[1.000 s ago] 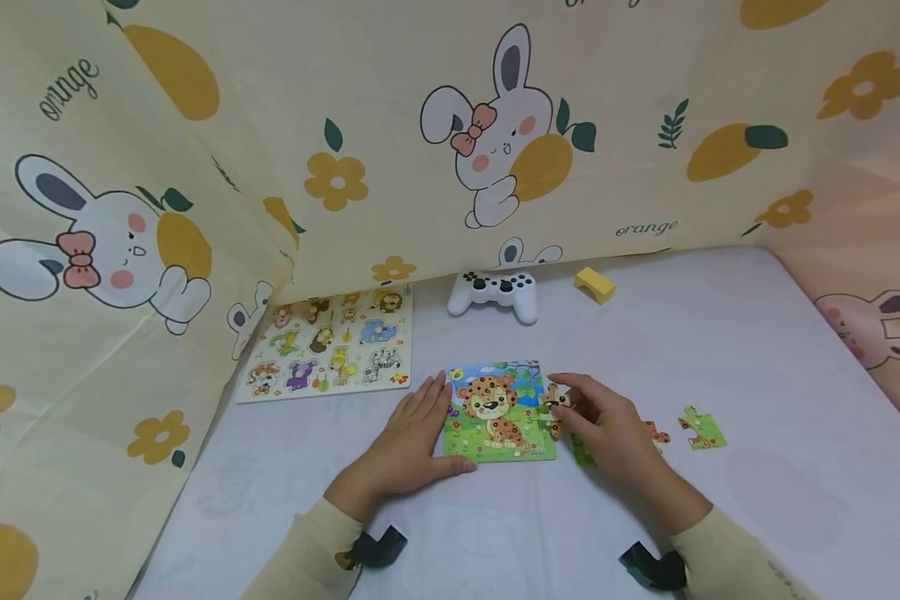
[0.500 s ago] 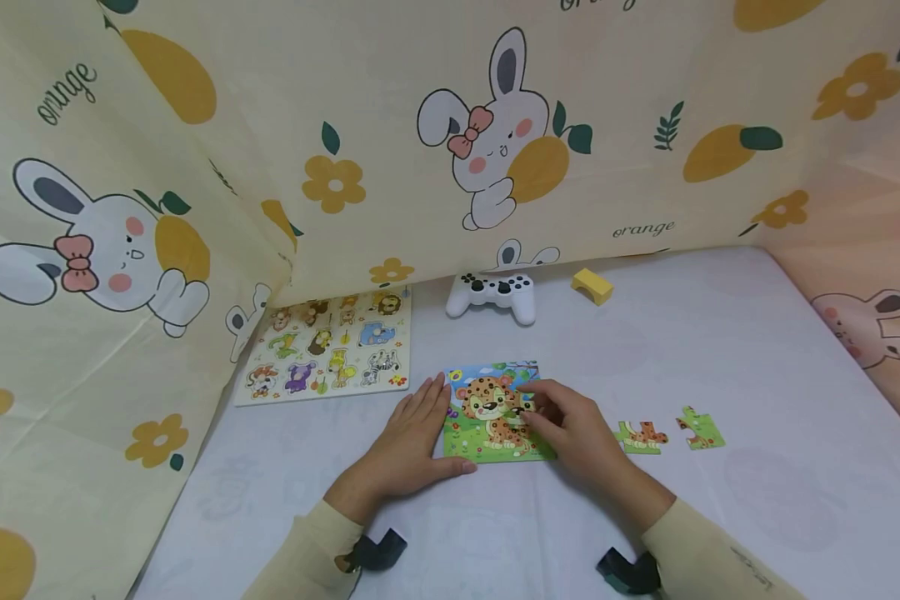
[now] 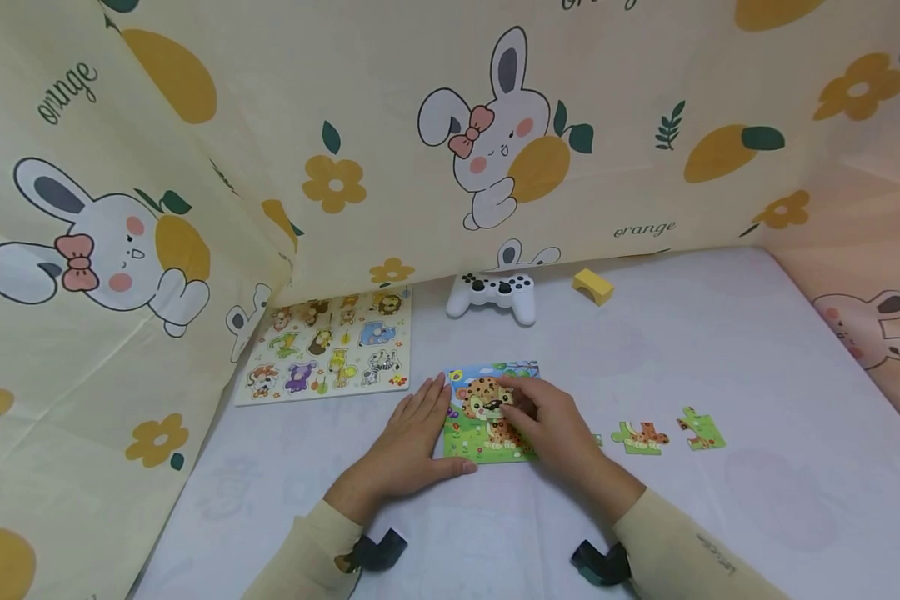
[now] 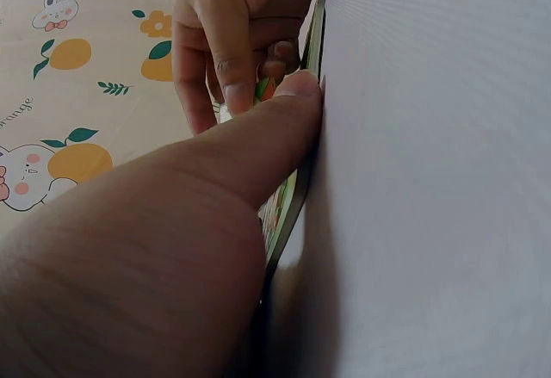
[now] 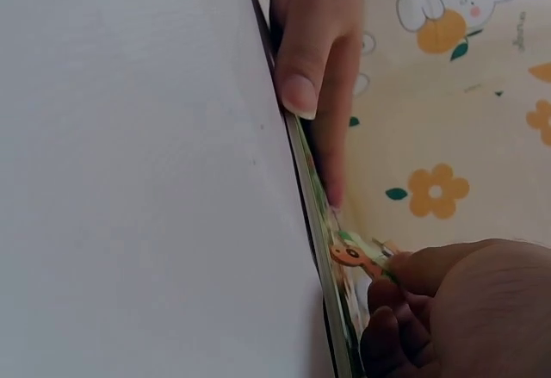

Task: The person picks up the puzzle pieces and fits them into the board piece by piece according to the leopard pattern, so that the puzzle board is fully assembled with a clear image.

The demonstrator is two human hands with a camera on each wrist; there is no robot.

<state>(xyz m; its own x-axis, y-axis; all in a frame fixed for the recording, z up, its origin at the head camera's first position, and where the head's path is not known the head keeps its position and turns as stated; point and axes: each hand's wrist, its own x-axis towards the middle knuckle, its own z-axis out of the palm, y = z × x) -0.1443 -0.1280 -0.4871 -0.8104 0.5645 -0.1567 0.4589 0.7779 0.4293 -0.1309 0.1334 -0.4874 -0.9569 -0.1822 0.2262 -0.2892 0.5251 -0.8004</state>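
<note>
A curtained-off play spot, building unclear: rabbit-print cloth (image 3: 390,83) hangs left, far and right of a white counter (image 3: 720,342) bearing a puzzle (image 3: 471,429), animal board (image 3: 328,348), controller (image 3: 492,295) and block (image 3: 593,286)

Org. leopard puzzle (image 3: 471,435) (dk. spots), wht. controller (image 3: 492,298), yel. block (image 3: 593,286)

White controller (image 3: 492,297) beside yellow block (image 3: 593,286)

Looks down from head toward far edge of surface (image 3: 690,333); in both wrist views, peers low, close, sharing puzzle (image 3: 474,437)
</note>
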